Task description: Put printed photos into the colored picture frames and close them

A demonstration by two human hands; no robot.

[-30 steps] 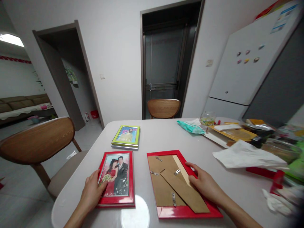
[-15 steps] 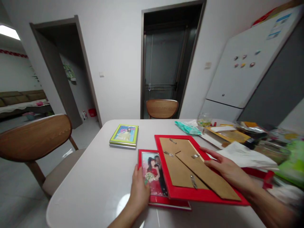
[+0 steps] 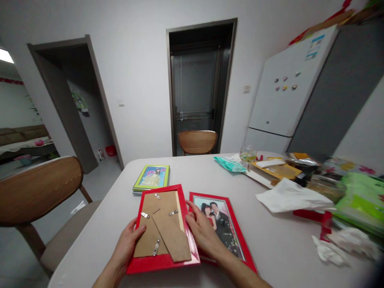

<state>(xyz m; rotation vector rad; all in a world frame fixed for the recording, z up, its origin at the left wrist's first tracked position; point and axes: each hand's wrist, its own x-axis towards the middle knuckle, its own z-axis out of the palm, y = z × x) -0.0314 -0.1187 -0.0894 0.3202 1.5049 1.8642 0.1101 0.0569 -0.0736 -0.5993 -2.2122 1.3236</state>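
A red picture frame (image 3: pixel 162 228) is held tilted above the table's near side, its brown backboard, metal clips and folded stand facing me. My left hand (image 3: pixel 126 242) grips its left edge, thumb on the backboard. Closed along the right edge is my right hand (image 3: pixel 201 230), its fingertips partly hidden. Beneath my right forearm a second red picture frame (image 3: pixel 232 224) lies face up, showing a photo of a couple; its lower left part is covered. Farther off at the left, a lime-green picture frame (image 3: pixel 151 177) with a photo rests on top of at least one other frame.
At the right are a white paper sheet (image 3: pixel 292 196), crumpled tissues (image 3: pixel 336 246), a red strip (image 3: pixel 325 224), a glass bowl (image 3: pixel 327 188) and a green package (image 3: pixel 360 200). A teal packet (image 3: pixel 229 164) lies farther back. Wooden chairs (image 3: pixel 198 142) stand around the white table (image 3: pixel 99 228).
The back-side-up red frame now appears left of the face-up one instead of overlapping its right side. My left hand has moved from the face-up frame to the back-side-up frame. The view has shifted right.
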